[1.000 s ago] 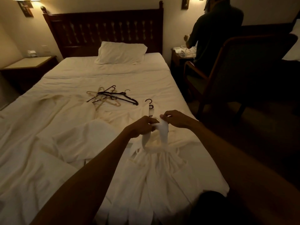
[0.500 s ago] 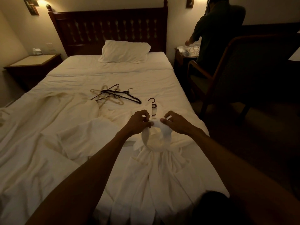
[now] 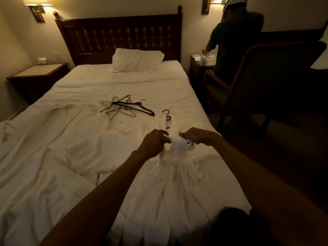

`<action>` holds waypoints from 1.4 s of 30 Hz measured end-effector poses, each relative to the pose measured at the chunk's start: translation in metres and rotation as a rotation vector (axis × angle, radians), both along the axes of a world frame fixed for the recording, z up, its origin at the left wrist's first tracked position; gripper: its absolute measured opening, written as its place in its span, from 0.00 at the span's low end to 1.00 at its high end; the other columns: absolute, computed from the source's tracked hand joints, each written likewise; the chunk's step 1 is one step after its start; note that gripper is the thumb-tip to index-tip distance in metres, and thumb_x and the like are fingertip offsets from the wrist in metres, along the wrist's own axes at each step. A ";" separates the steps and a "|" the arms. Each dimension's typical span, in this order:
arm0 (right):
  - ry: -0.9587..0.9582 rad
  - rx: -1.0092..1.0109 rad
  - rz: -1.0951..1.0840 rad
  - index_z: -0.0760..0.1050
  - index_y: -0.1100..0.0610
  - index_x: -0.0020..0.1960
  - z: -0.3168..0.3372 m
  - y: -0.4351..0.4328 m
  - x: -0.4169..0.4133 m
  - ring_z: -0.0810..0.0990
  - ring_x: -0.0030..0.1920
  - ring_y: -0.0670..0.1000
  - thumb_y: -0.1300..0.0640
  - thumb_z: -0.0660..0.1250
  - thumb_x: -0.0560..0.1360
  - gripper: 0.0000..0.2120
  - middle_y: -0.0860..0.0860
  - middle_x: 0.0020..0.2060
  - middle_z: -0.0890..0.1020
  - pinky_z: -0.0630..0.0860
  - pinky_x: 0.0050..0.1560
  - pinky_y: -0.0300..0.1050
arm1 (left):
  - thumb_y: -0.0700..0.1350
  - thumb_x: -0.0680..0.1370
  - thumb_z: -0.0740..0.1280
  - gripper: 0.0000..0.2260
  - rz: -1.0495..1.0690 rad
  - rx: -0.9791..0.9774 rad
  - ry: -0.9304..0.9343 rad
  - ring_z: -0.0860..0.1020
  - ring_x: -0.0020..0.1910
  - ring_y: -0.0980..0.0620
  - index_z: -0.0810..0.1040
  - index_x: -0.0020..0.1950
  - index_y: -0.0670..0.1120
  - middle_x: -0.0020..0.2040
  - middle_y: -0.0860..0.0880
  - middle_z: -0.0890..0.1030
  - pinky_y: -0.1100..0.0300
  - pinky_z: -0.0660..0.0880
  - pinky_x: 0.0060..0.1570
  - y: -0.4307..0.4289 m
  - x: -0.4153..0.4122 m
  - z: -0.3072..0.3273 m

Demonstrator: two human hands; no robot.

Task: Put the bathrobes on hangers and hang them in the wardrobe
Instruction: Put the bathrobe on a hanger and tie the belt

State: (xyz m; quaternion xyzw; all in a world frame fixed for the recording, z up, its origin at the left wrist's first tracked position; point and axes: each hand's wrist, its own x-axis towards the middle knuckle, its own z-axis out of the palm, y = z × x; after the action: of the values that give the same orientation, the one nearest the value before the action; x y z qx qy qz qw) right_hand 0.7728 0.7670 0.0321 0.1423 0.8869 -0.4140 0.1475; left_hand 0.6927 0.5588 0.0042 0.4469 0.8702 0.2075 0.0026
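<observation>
Both forearms reach in from the bottom corners of the frame and meet just right of centre. The left hand point(image 3: 154, 143) has its fingers curled, pinching one side of the white fabric bathrobe belt point(image 3: 178, 148). The right hand point(image 3: 197, 137) is also curled and pinches the other side of the belt. The two hands are close together, with a knot-like bunch of belt between them and its loops hanging below.

The belt belongs to a white terry bathrobe point(image 3: 179, 189) that lies flat on the right side of the white-sheeted bed point(image 3: 142, 89), with its skirt running towards the bottom edge of the frame. A black plastic hanger hook point(image 3: 166, 113) sticks out at the robe's collar, just above the hands. A second white bathrobe point(image 3: 85, 150) lies rumpled to the left of the left forearm.

Above the hands, in the middle of the bed, there is a loose pile of black and cream plastic hangers point(image 3: 126, 108), well apart from the held belt. Further up, a white pillow point(image 3: 136, 60) rests against the dark carved wooden headboard point(image 3: 120, 36).

At the left edge there is a dark wooden bedside surface with a pale top point(image 3: 38, 72), under a lit brass wall lamp point(image 3: 38, 8). On the right, a dark upholstered armchair with wooden arms point(image 3: 266, 75) stands beside the bed. Behind it, in the upper right, a person in a dark shirt point(image 3: 236, 36) stands with their back to the camera.
</observation>
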 end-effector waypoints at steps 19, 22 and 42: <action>0.006 0.397 -0.171 0.73 0.54 0.37 0.005 0.035 0.014 0.77 0.44 0.52 0.15 0.57 0.53 0.41 0.53 0.40 0.80 0.74 0.51 0.47 | 0.47 0.77 0.70 0.16 0.217 0.190 -1.047 0.76 0.57 0.50 0.79 0.63 0.42 0.54 0.47 0.79 0.52 0.74 0.63 -0.025 -0.015 0.048; -0.027 0.557 -0.233 0.74 0.61 0.59 0.011 0.051 0.027 0.77 0.54 0.57 0.16 0.57 0.56 0.54 0.58 0.57 0.79 0.72 0.52 0.50 | 0.49 0.77 0.70 0.14 0.214 0.248 -1.133 0.78 0.45 0.50 0.79 0.58 0.42 0.44 0.45 0.78 0.56 0.78 0.52 -0.054 -0.026 0.042; -0.075 0.798 -0.442 0.74 0.60 0.56 -0.096 0.062 0.080 0.76 0.57 0.62 0.35 0.61 0.75 0.28 0.60 0.57 0.77 0.73 0.56 0.55 | 0.69 0.73 0.64 0.25 0.699 -0.217 -0.299 0.77 0.59 0.40 0.78 0.59 0.51 0.59 0.45 0.80 0.48 0.74 0.57 -0.139 -0.018 -0.088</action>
State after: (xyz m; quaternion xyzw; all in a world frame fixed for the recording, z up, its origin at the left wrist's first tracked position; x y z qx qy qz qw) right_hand 0.8531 0.8294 -0.0636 0.3887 0.9194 -0.0559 0.0213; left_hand 0.6742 0.4197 -0.0838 0.0854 0.9768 0.1657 0.1057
